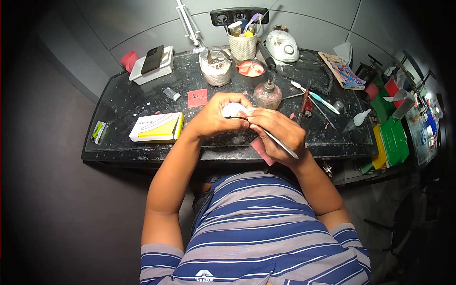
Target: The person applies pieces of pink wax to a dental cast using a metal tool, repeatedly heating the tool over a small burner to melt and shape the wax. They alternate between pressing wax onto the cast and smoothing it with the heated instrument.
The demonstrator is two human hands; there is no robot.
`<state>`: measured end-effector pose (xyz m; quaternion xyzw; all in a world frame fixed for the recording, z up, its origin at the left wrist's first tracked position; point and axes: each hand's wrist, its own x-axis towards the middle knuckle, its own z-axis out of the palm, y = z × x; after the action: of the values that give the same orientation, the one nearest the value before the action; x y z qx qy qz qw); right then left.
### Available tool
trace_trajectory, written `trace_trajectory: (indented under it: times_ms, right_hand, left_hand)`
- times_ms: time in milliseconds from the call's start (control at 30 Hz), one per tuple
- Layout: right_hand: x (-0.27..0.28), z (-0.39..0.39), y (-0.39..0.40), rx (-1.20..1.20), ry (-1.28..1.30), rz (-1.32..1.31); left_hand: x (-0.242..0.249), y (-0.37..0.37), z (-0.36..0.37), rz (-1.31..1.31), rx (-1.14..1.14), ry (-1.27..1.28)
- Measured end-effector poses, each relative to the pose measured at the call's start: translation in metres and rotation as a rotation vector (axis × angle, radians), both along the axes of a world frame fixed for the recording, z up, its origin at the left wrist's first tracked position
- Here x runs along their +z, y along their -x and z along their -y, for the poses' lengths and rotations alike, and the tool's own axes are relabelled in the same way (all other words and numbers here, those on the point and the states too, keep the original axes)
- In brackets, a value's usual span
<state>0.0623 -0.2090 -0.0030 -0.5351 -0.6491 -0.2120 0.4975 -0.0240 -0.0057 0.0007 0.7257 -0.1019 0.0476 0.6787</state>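
Observation:
My left hand (213,118) is closed around a white plaster cast (232,110), which has a pink, wax-like part along its right edge. My right hand (280,129) grips a slim metal carving tool (284,146) like a pen; its handle points down toward me. The tool's working end meets the cast between the two hands, mostly hidden by fingers. Below my right hand a pink wax sheet (262,151) lies at the table's front edge. Just behind the hands stands a round glass spirit burner (267,97).
Left on the black table (114,109) are a white-yellow box (156,127) and a pink square (197,98). Behind stand a bag-lined tub (216,73), a pink-stained bowl (251,69), a tool cup (242,47) and a white machine (282,46). Brushes and a toothbrush (325,103) lie right.

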Motion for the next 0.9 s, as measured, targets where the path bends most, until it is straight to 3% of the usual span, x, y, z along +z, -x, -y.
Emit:
trace_trajectory:
  times_ms: [900]
  right_hand:
    - [-0.012,-0.001,-0.002,-0.092,-0.054,-0.029]
  left_hand:
    - [-0.007,-0.009,-0.001,-0.201,-0.02,0.165]
